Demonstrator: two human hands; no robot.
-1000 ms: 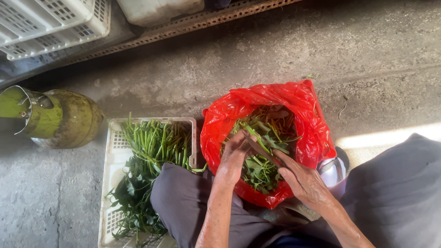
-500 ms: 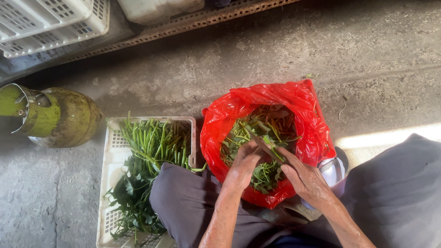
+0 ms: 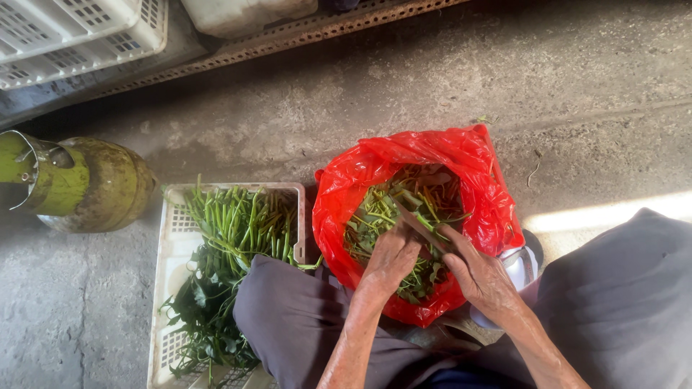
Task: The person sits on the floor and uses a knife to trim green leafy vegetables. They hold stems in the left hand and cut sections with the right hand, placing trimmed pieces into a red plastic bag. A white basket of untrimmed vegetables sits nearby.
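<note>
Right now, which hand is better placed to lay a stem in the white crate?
Probably the left hand: it is nearer the white crate, while the right hand lies over the red bag.

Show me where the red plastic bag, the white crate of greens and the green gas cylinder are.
red plastic bag [image 3: 476,155]: head view, on its upper rim.
white crate [image 3: 171,263]: head view, on its bare left wall.
green gas cylinder [image 3: 108,189]: head view, on its rounded body.
</note>
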